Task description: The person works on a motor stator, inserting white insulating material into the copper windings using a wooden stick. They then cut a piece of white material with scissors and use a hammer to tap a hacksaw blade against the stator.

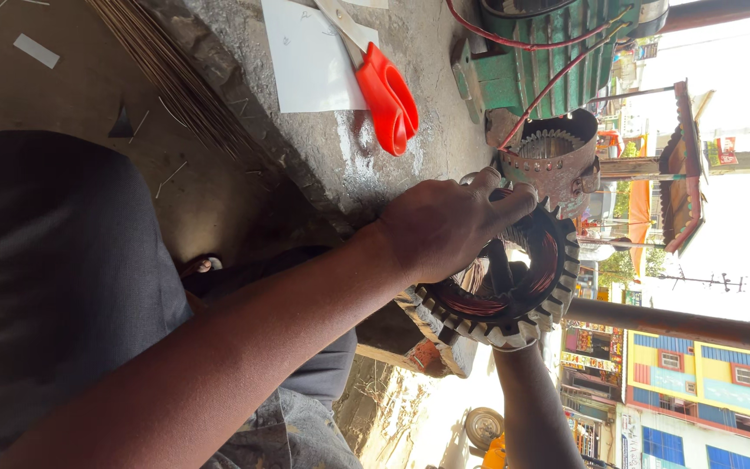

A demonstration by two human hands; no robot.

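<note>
Hands first: one hand (444, 227) lies across the top rim of a ring-shaped motor stator (514, 287), fingers curled over the toothed edge and gripping it; which side it belongs to is not plain (picture is rotated), likely the right, its forearm running back toward the grey-clad body. Other hand is hidden behind the stator's far side, only its forearm (531, 399) shows coming up from below, so whether it is clenched or loose cannot be told. Stator has a slotted, toothed outer ring and copper windings (479, 306) packed inside, reddish-orange. It sits tilted at the edge of a rough concrete slab (349, 165), partly over a wooden block (431, 334). Just past the fingertips stands a second, rusty stator shell (557, 161), empty slots visible. Beyond that, a green motor housing (549, 61) with red wires (557, 82) trailing over it. Farther along the slab from the gripping hand lie red-handled scissors (388, 95) touching a white paper sheet (310, 56). Thin broom-like sticks (175, 74) spread near the slab's edge. Street buildings show well apart in the background.
</note>
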